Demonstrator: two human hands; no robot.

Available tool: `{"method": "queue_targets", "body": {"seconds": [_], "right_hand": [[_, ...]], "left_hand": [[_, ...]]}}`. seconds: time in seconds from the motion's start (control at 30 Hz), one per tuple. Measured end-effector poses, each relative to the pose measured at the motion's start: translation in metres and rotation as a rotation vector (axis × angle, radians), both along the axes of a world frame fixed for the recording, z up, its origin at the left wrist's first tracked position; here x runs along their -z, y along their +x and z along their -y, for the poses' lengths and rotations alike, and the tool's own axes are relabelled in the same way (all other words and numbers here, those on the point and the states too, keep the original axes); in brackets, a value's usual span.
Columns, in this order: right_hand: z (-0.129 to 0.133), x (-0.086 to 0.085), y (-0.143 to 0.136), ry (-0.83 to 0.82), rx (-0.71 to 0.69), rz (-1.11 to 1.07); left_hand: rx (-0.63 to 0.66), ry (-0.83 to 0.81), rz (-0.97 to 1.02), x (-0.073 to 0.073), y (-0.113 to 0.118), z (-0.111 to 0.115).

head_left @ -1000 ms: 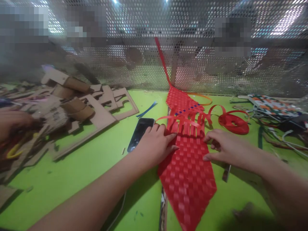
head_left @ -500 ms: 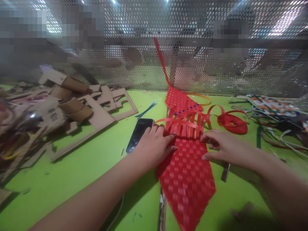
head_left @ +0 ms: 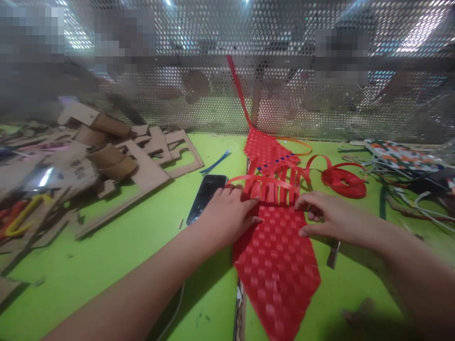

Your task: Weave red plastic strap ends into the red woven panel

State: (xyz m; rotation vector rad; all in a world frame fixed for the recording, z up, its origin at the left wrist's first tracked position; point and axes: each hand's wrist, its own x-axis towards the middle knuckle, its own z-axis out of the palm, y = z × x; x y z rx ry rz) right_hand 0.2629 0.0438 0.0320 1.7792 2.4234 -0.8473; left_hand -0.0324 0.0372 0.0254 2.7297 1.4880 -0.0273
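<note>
A red woven piece (head_left: pixel 277 255) lies on the green table, its lower end pointed. Loose red strips stick up across its middle, and a second woven part (head_left: pixel 263 144) lies beyond them. My left hand (head_left: pixel 231 210) rests on the left edge of the weave, thumb and forefinger on it; whether it grips a strip is too small to tell. At the right edge my right hand (head_left: pixel 323 215) has curled fingers near the strips and its thumb beside the weave. A thin red strip (head_left: pixel 263 179) arches between the hands.
A phone (head_left: pixel 204 196) lies by my left hand. Cardboard pieces (head_left: pixel 142 166) pile up at the left. A red strip coil (head_left: pixel 343 183), cables and a patterned woven sheet (head_left: pixel 401 156) are at the right. A perforated metal screen (head_left: pixel 213 94) stands behind.
The lower part of the red weave has shifted slightly to the right. Both hands stay in nearly the same place.
</note>
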Motion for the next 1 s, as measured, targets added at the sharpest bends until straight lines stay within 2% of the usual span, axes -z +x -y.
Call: {"method": "queue_targets", "body": {"seconds": [0.27, 0.67, 0.83, 0.97, 1.0], "right_hand": [[-0.001, 0.001, 0.001, -0.049, 0.056, -0.055], [-0.002, -0.004, -0.002, -0.076, 0.055, -0.094], [-0.002, -0.005, -0.003, -0.099, 0.047, -0.061], [-0.003, -0.004, -0.001, -0.061, 0.012, -0.062], [-0.004, -0.004, 0.000, -0.049, 0.003, -0.058]], "left_hand": [[-0.039, -0.120, 0.121, 0.001, -0.002, -0.003], [-0.076, -0.136, 0.159, -0.001, 0.000, -0.001], [-0.112, -0.111, 0.158, -0.015, -0.004, 0.008], [-0.085, -0.008, 0.513, -0.035, -0.017, 0.004], [-0.078, -0.052, 0.602, -0.041, -0.021, 0.001]]}}
